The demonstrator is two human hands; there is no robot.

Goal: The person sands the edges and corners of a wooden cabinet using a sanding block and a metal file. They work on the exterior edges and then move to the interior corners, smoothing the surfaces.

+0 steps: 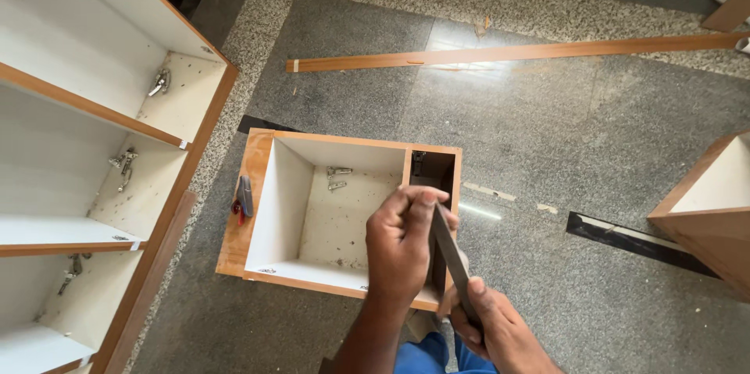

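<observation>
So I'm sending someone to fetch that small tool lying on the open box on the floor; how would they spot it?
Start at the small wooden box lying open on the grey stone floor, beside the tall white-lined cabinet. On the box's wide left edge lies a small hand tool, grey with a red end. The metal hinges sit inside the box instead.

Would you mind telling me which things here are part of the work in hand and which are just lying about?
In hand:
- left hand and right hand, both gripping the flat metal file
- small open cabinet box, its edge under the file

Lying about:
- long wooden strip
- utility knife on the box's side
- tall white shelf unit
- another box
</observation>
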